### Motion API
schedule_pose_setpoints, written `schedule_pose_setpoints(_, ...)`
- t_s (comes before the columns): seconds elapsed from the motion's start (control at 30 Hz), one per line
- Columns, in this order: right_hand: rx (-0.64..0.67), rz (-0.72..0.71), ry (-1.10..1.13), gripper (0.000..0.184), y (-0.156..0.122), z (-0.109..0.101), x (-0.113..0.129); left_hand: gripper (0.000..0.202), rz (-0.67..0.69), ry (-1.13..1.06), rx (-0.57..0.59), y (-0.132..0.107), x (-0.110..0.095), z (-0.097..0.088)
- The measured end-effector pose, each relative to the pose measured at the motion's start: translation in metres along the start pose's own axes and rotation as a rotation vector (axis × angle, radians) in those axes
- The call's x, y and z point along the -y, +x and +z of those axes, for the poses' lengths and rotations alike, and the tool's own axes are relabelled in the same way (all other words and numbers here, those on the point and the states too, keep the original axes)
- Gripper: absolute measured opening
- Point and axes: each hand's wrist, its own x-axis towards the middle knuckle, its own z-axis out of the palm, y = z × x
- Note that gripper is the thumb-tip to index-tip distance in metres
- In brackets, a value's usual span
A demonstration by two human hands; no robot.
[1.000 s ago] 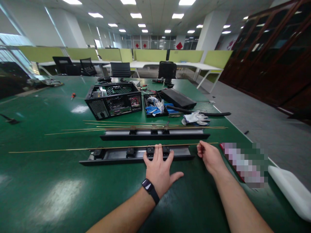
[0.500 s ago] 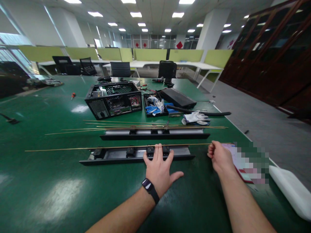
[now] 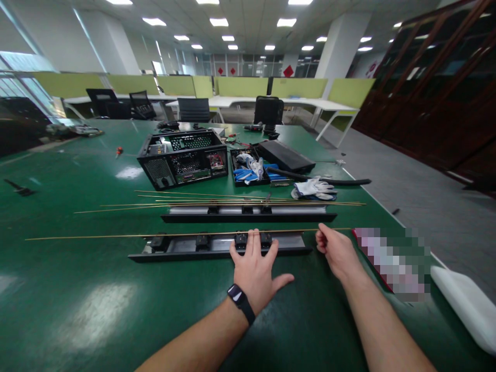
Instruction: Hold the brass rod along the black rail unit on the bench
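the right hand [image 3: 336, 253], closed around a thin brass-coloured rod [image 3: 189, 234], has slid it back leftward along the nearer black channel [image 3: 217, 255] on the worktop [image 3: 155, 299], one block [image 3: 202, 242] shifting too, apparently a guiding stroke, as the open left hand [image 3: 254, 268], gripping nothing, splays over two others.

Head view, single, head-worn, wide-angle: is looking from above the near side of the table [image 3: 96, 279], facing forward and down. Near range: the left hand [image 3: 254, 266] is showing close, at centre, the right hand [image 3: 336, 252] just right of it. Middle range: the case [image 3: 158, 173] is sitting left of centre. Far range: partitions [image 3: 242, 87] are crossing beyond the table, the cabinet [image 3: 434, 93] is standing at right, the ceiling [image 3: 253, 13] is filling the top.
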Motion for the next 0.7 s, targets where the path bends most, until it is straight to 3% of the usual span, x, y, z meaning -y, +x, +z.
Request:
schedule_pose_setpoints(0.2, 0.125, -0.026, -0.146, 0.054, -0.009, 0.010, -0.004, 0.085, -0.013, -0.005, 0.010, 0.000, 0.000, 0.001)
schedule_pose_setpoints(0.4, 0.150, -0.048, -0.174, 0.051, -0.013, 0.014, -0.004, 0.085, -0.011, -0.001, 0.011, 0.000, 0.000, 0.002)
schedule_pose_setpoints(0.7, -0.107, -0.005, 0.109, 0.030, 0.013, -0.010, 0.001, 0.085, -0.006, -0.009, 0.027, 0.001, 0.001, 0.000)
